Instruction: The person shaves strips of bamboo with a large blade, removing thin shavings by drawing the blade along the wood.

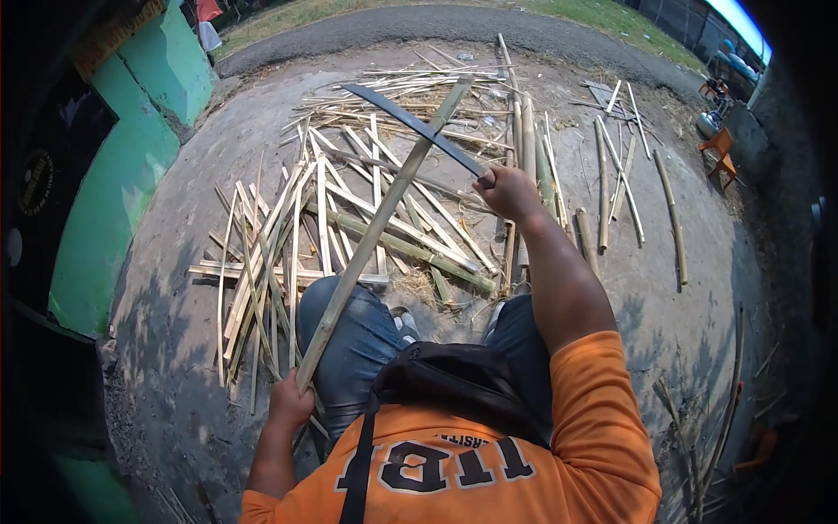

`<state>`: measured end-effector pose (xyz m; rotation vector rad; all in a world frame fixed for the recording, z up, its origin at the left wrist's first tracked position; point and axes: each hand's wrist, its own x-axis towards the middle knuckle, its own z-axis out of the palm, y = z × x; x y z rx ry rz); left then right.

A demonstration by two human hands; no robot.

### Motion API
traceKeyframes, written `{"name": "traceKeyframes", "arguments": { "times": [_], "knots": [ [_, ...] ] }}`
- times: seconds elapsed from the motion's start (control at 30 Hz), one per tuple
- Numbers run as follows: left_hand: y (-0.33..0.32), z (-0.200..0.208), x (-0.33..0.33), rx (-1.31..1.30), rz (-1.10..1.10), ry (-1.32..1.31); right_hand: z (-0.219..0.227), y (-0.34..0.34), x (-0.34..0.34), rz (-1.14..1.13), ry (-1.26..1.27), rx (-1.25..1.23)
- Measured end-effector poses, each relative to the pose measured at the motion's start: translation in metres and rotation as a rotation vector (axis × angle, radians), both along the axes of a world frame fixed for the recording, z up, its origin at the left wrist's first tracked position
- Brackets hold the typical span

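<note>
My left hand (291, 400) is closed round the lower end of a long split bamboo strip (375, 229), which slants up and away to the right past my left knee. In my right hand (508, 194) is the handle of a machete (410, 120), held out at arm's length. Its long dark blade points up and to the left and crosses the strip near the strip's far end. Whether the edge touches the strip or passes over it, I cannot tell. Below them lies a loose heap of pale split bamboo strips (325, 229).
Uncut bamboo poles (529, 144) lie to the right of the heap, with more poles (670, 217) farther right. A green wall (109, 188) stands at left. An orange chair (718, 155) is at far right. A road (419, 31) runs across the back.
</note>
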<state>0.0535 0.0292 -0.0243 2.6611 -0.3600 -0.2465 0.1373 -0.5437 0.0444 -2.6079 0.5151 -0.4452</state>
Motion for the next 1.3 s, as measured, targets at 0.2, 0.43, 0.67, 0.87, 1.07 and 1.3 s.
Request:
{"name": "traceKeyframes", "arguments": {
  "times": [0.2,0.43,0.67,0.87,1.07,1.3],
  "knots": [
    [-0.005,-0.011,-0.002,-0.02,0.008,-0.014,0.015,0.009,-0.005,0.018,-0.028,0.124],
    [-0.008,-0.008,-0.005,-0.093,0.011,-0.014,0.033,0.05,-0.011,0.476,0.309,0.106],
    [0.009,-0.017,-0.006,-0.089,-0.035,-0.045,0.027,0.02,0.002,0.153,0.173,-0.05],
    [0.005,-0.001,0.003,-0.021,-0.062,-0.03,0.008,-0.009,0.003,-0.063,0.127,0.085],
    [0.001,-0.008,-0.006,-0.059,-0.024,-0.174,0.015,-0.006,-0.002,-0.031,0.09,0.104],
    [-0.001,-0.011,-0.009,0.197,0.068,-0.44,0.012,-0.008,-0.004,0.014,0.126,0.24]
  ]
}}
